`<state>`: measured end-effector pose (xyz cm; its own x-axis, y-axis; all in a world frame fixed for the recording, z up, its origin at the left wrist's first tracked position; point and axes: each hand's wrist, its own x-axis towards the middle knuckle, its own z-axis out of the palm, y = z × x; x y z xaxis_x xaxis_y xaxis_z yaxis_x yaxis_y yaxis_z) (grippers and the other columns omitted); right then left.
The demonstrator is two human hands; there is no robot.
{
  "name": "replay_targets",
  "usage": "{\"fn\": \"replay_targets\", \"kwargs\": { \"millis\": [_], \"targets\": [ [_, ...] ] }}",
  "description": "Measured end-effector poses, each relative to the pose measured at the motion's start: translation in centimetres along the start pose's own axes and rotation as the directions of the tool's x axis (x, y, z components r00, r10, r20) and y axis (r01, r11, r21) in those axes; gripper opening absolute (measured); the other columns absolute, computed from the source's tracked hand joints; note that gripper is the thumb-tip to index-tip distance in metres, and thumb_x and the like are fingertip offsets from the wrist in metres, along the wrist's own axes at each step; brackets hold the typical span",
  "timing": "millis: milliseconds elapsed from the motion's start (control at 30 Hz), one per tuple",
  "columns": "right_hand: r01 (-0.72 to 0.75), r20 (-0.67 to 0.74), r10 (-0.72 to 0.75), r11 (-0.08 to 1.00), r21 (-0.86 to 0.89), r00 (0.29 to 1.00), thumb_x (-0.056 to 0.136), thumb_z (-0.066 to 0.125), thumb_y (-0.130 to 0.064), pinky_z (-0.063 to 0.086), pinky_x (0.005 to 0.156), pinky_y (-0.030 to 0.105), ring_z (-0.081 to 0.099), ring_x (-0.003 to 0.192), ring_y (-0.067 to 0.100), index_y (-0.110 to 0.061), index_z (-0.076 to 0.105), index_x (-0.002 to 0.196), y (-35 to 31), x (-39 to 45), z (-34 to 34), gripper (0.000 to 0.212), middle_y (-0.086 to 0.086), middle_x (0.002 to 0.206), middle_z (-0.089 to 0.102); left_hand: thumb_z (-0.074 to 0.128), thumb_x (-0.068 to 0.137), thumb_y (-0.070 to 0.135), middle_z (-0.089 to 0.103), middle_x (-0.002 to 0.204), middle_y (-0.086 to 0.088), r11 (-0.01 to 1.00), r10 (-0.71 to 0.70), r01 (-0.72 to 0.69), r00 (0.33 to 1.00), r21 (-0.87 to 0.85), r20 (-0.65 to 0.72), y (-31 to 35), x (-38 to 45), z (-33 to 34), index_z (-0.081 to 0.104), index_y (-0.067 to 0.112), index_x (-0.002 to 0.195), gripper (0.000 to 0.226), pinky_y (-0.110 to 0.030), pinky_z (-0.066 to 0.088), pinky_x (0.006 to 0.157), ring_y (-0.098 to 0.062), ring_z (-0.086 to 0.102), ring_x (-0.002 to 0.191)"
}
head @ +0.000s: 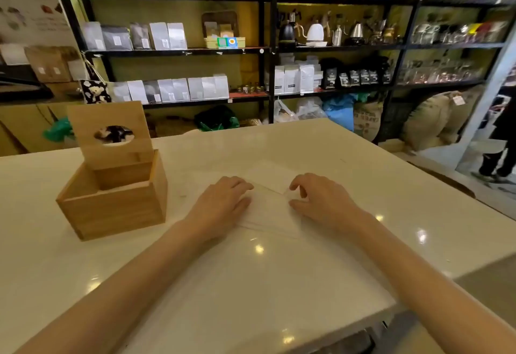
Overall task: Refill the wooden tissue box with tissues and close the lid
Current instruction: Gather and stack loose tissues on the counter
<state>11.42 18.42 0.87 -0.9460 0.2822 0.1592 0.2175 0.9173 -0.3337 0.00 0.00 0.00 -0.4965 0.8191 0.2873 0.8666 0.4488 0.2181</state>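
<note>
Head view: my left hand [223,200] lies flat, fingers spread loose, on the white tissues [268,214] stacked on the pale bench [279,284]. My right hand [321,200] rests at the stack's right edge — fingers curled, thumb and forefinger close at the corner; whether they pinch a sheet I cannot tell. The wooden tissue box [111,205] stands to the left, apart from the stack — its lid [110,133] raised upright, oval slot showing.
</note>
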Motion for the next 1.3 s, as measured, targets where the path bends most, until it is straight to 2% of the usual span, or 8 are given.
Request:
{"fn": "replay_targets", "kwargs": {
  "millis": [133,233,467,667,800,933,1067,1300],
  "targets": [
    [-0.015,-0.018,0.014,0.998,-0.069,1.0,0.087,0.05,-0.037,0.04,0.075,0.031,0.053,0.098,0.019,-0.018,0.058,0.108,0.8,-0.4,0.5,0.029,-0.001,0.107,0.055,0.034,0.096,0.025,0.05,0.133,-0.003,0.995,0.037,-0.039,0.999,0.095,0.018,-0.2,0.7,0.7,0.046,0.016,0.129,0.037,-0.037,0.037,0.095,-0.021,0.041,0.12],
    [0.031,-0.043,-0.032,0.999,-0.038,0.999,0.087,0.052,-0.032,0.039,0.07,0.028,0.052,0.088,0.015,-0.017,0.063,0.099,0.9,-0.4,0.7,0.022,0.0,0.102,0.058,0.033,0.096,0.027,0.05,0.135,0.0,0.989,0.038,-0.046,0.998,0.141,0.056,-0.3,1.0,1.5,0.044,0.018,0.131,0.038,-0.036,0.037,0.095,-0.02,0.04,0.12],
    [0.043,-0.06,-0.032,0.98,0.196,0.998,0.081,0.056,-0.016,0.046,0.071,0.031,0.056,0.078,0.016,-0.016,0.062,0.086,0.7,0.0,0.3,0.008,-0.002,0.086,0.063,0.038,0.09,0.015,0.049,0.121,-0.007,0.995,0.012,-0.024,0.993,0.1,0.117,-0.3,2.4,1.5,0.042,0.018,0.131,0.042,-0.031,0.034,0.09,-0.023,0.036,0.111],
    [0.064,-0.144,-0.013,0.93,0.361,0.99,0.078,0.059,-0.009,0.046,0.071,0.029,0.057,0.077,0.018,-0.02,0.059,0.085,0.2,0.6,-0.6,0.012,0.0,0.085,0.062,0.05,0.087,0.017,0.05,0.115,-0.006,0.989,-0.09,0.106,0.985,-0.106,0.147,0.2,3.3,0.3,0.054,0.014,0.109,0.023,-0.023,0.029,0.082,-0.015,0.034,0.098],
    [0.092,-0.2,0.004,0.879,0.467,0.98,0.072,0.07,-0.009,0.04,0.059,0.013,0.049,0.06,0.005,-0.024,0.061,0.091,-0.7,1.0,-2.4,0.026,-0.006,0.076,0.056,0.056,0.086,0.021,0.063,0.092,-0.004,0.893,-0.178,0.193,0.981,-0.407,0.075,0.5,2.2,-2.3,0.057,0.017,0.091,0.006,-0.03,0.047,0.073,-0.019,0.056,0.081],
    [0.12,-0.147,-0.026,0.723,0.68,0.989,0.07,0.073,-0.004,0.043,0.052,0.007,0.056,0.049,-0.003,-0.022,0.069,0.086,-2.4,0.7,-4.5,0.024,-0.015,0.054,0.059,0.057,0.086,0.015,0.067,0.079,0.002,0.689,-0.298,0.298,0.948,-0.661,0.117,1.2,0.0,-5.1,0.057,0.023,0.084,0.008,-0.015,0.054,0.054,-0.01,0.065,0.067],
    [0.085,-0.05,-0.074,0.599,0.796,0.996,0.074,0.071,-0.005,0.052,0.055,0.016,0.069,0.066,0.008,-0.023,0.072,0.078,-4.0,0.1,-4.6,0.018,-0.01,0.067,0.072,0.06,0.084,0.013,0.07,0.076,-0.002,0.534,-0.394,0.391,0.9,-0.75,0.189,1.0,-3.0,-7.2,0.064,0.017,0.086,0.006,-0.018,0.053,0.049,-0.008,0.067,0.058],
    [-0.075,0.262,-0.214,0.625,0.777,0.941,0.071,0.072,-0.006,0.051,0.051,0.017,0.068,0.059,0.01,-0.017,0.072,0.075,-5.7,-1.5,-2.0,0.012,-0.005,0.062,0.071,0.064,0.08,0.008,0.072,0.061,-0.002,0.489,-0.401,0.54,0.836,-0.685,0.373,-0.3,-8.5,-7.8,0.069,0.01,0.082,0.005,-0.017,0.048,0.039,-0.01,0.065,0.05]
  ]
}}
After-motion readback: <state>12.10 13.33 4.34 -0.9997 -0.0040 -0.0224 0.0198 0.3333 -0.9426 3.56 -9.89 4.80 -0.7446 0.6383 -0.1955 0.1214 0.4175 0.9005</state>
